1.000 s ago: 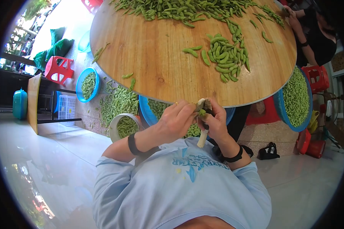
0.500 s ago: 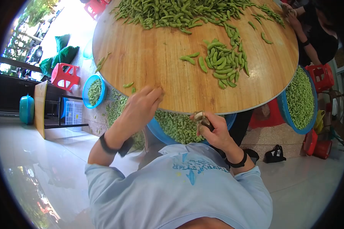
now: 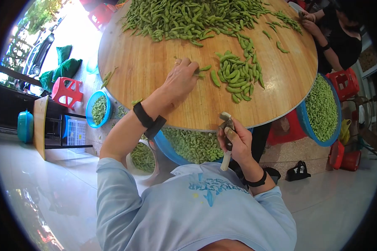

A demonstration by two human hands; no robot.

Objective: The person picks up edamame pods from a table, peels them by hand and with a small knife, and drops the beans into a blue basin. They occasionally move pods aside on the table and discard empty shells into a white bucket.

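Note:
My left hand (image 3: pixel 181 78) reaches out over the round wooden table (image 3: pixel 155 54) and its fingertips close on a green soybean pod (image 3: pixel 204 69) beside a small heap of pods (image 3: pixel 235 75). My right hand (image 3: pixel 235 140) stays near the table's front edge, gripping small scissors (image 3: pixel 227 125) with a pale handle pointing down. A blue basin of trimmed pods (image 3: pixel 192 144) sits under the edge, between my arms.
A big pile of pods (image 3: pixel 188 16) covers the far side of the table. Another person's hands (image 3: pixel 306 19) work at the far right. More blue basins of pods (image 3: pixel 322 106) (image 3: pixel 98 108), a white bucket (image 3: pixel 142 159) and red stools (image 3: pixel 67 90) stand on the floor.
My left hand left the scissors, swung out over the table and reached the loose pod by the small heap. My right hand stayed near the edge with the scissors.

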